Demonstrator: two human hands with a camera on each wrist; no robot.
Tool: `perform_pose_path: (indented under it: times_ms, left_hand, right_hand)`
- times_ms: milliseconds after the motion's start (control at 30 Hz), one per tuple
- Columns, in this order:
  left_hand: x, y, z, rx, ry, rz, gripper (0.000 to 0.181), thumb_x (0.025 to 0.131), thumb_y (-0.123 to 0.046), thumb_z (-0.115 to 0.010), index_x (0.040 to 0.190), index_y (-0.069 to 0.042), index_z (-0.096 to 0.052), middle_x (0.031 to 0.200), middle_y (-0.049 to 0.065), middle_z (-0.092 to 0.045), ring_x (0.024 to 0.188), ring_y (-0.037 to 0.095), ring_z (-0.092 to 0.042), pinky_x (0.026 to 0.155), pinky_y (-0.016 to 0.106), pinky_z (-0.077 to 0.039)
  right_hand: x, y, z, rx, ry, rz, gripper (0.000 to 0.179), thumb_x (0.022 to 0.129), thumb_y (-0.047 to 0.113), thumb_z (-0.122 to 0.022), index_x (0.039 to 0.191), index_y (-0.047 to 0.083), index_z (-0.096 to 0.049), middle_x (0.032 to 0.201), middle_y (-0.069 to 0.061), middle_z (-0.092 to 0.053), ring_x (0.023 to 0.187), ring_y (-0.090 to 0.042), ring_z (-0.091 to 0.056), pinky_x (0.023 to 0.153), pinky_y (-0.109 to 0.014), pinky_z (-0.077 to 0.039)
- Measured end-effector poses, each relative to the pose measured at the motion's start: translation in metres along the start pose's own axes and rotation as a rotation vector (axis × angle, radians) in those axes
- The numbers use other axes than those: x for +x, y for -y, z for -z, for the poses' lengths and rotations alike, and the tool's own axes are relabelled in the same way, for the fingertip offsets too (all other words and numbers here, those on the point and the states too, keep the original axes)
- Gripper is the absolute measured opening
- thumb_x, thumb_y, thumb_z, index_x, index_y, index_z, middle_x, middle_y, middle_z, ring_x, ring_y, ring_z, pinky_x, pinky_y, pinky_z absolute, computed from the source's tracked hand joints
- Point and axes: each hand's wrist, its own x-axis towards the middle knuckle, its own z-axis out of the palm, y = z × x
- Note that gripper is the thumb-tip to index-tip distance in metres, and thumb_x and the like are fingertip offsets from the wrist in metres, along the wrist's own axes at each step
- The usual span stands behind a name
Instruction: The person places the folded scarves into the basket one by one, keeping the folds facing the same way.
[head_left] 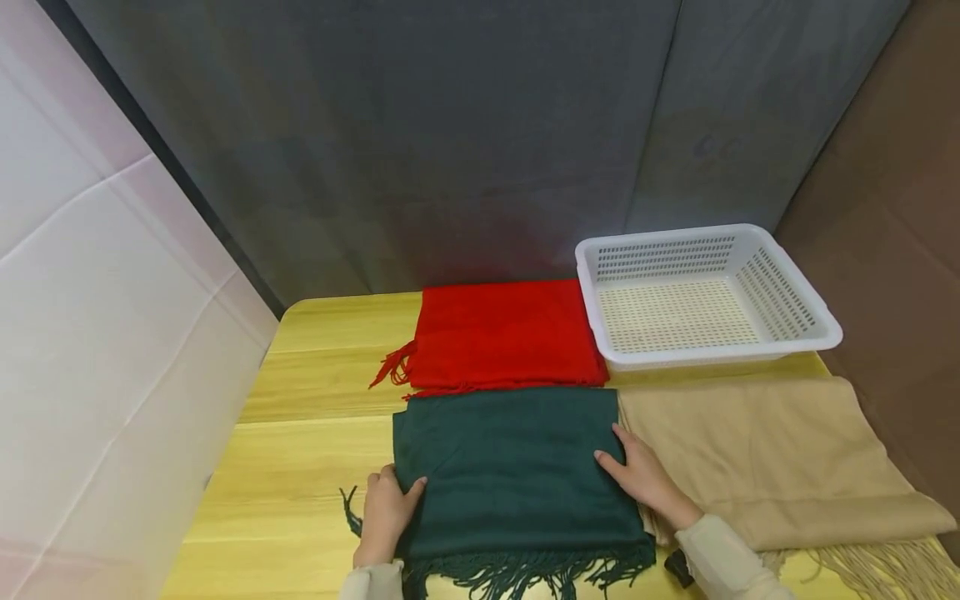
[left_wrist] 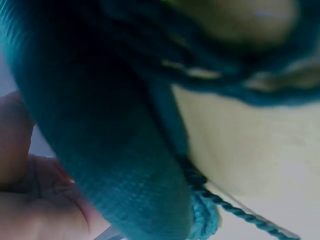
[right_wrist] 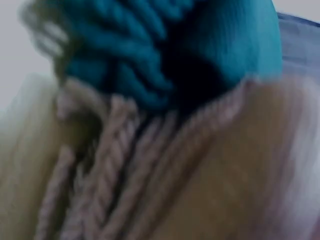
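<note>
A folded dark green scarf (head_left: 510, 475) lies on the table, its fringe (head_left: 525, 571) toward me. At its left edge my left hand (head_left: 386, 512) rests, the thumb lying on the cloth and the fingers along the side. My right hand (head_left: 648, 479) touches the right edge with thumb and forefinger spread. In the left wrist view, the green fold (left_wrist: 115, 140) partly hides the hand. Green cloth (right_wrist: 230, 40) and beige fringe (right_wrist: 115, 165) fill much of the blurred right wrist view. A folded beige scarf (head_left: 772, 458) lies to the right, beside the green one.
A folded red scarf (head_left: 510, 333) lies just beyond the green one. The white plastic basket (head_left: 708, 358) stands at the back right, close to the red and beige scarves. Wood-patterned table surface (head_left: 300, 467) shows at left. A grey curtain (head_left: 450, 142) hangs behind the table.
</note>
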Motion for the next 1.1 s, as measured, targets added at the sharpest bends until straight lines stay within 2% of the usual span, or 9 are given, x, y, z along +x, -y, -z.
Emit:
perform_pose_path:
  times_ms: [133,233,333,433,567,700,800,900,1100]
  left_hand:
    - [0.001,-0.003,0.002,-0.029,0.039,0.001,0.055,0.078,-0.018,-0.066,0.108,0.022,-0.042,0.095,0.033,-0.050,0.088,0.044,-0.052,0.077,0.052,-0.042]
    - [0.001,-0.002,0.002,-0.045,0.033,-0.016,0.051,0.077,-0.017,-0.067,0.104,0.020,-0.045,0.093,0.033,-0.054,0.086,0.043,-0.054,0.074,0.050,-0.043]
    - [0.000,-0.001,0.001,-0.035,0.022,-0.021,0.047,0.076,-0.019,-0.068,0.101,0.017,-0.050,0.092,0.030,-0.057,0.083,0.040,-0.057,0.071,0.049,-0.045]
    - [0.001,0.001,0.001,-0.025,0.015,-0.010,0.045,0.076,-0.020,-0.068,0.102,0.014,-0.053,0.093,0.028,-0.059,0.083,0.038,-0.057,0.070,0.048,-0.045]
    - [0.002,0.003,0.000,-0.031,0.014,-0.020,0.041,0.075,-0.019,-0.068,0.099,0.012,-0.055,0.091,0.026,-0.060,0.080,0.036,-0.058,0.069,0.047,-0.045]
    - [0.003,0.005,0.000,-0.043,0.022,-0.039,0.036,0.075,-0.018,-0.068,0.094,0.010,-0.057,0.086,0.023,-0.061,0.076,0.033,-0.059,0.066,0.046,-0.046]
    - [0.003,0.007,0.000,-0.063,0.037,-0.055,0.032,0.075,-0.017,-0.068,0.090,0.010,-0.058,0.082,0.020,-0.061,0.071,0.029,-0.058,0.065,0.045,-0.046]
    - [0.004,0.009,0.000,-0.087,0.053,-0.065,0.029,0.075,-0.015,-0.067,0.088,0.009,-0.058,0.080,0.018,-0.061,0.069,0.025,-0.057,0.065,0.044,-0.046]
    - [0.005,0.009,-0.001,-0.095,0.045,-0.074,0.029,0.075,-0.015,-0.068,0.088,0.009,-0.058,0.079,0.017,-0.061,0.069,0.024,-0.056,0.065,0.043,-0.046]
  right_hand:
    - [0.002,-0.003,0.002,-0.007,-0.001,0.006,0.058,0.086,0.017,-0.055,0.125,-0.019,-0.032,0.126,-0.035,-0.036,0.117,-0.044,-0.035,0.095,-0.051,-0.029]
    - [0.004,-0.006,0.002,-0.015,0.002,0.016,0.056,0.084,0.014,-0.057,0.123,-0.020,-0.034,0.121,-0.036,-0.041,0.110,-0.043,-0.042,0.091,-0.050,-0.034]
    - [0.007,-0.008,0.000,-0.029,-0.008,0.027,0.052,0.080,0.011,-0.061,0.117,-0.021,-0.041,0.106,-0.032,-0.052,0.095,-0.037,-0.053,0.083,-0.046,-0.041]
    - [0.010,-0.009,0.000,-0.030,-0.011,0.032,0.049,0.077,0.010,-0.065,0.110,-0.021,-0.046,0.089,-0.020,-0.058,0.079,-0.026,-0.054,0.074,-0.041,-0.045]
    - [0.014,-0.009,-0.001,-0.014,-0.009,0.030,0.043,0.074,0.010,-0.068,0.101,-0.020,-0.051,0.072,-0.006,-0.050,0.067,-0.017,-0.046,0.066,-0.033,-0.043]
    - [0.017,-0.009,-0.003,-0.039,-0.006,0.034,0.025,0.074,0.009,-0.068,0.077,-0.011,-0.053,0.059,-0.003,-0.038,0.056,-0.014,-0.036,0.055,-0.027,-0.033]
    - [0.015,-0.008,-0.007,-0.127,-0.026,0.069,0.023,0.074,0.009,-0.067,0.074,-0.009,-0.053,0.063,-0.009,-0.049,0.057,-0.020,-0.046,0.055,-0.029,-0.039]
    - [0.011,-0.007,-0.013,-0.241,-0.086,0.134,0.027,0.072,0.009,-0.069,0.084,-0.014,-0.057,0.078,-0.020,-0.057,0.071,-0.031,-0.055,0.067,-0.040,-0.046]
    - [0.004,-0.005,-0.021,-0.389,-0.202,0.215,0.027,0.070,0.009,-0.070,0.085,-0.011,-0.061,0.099,-0.026,-0.053,0.090,-0.039,-0.050,0.080,-0.044,-0.042]
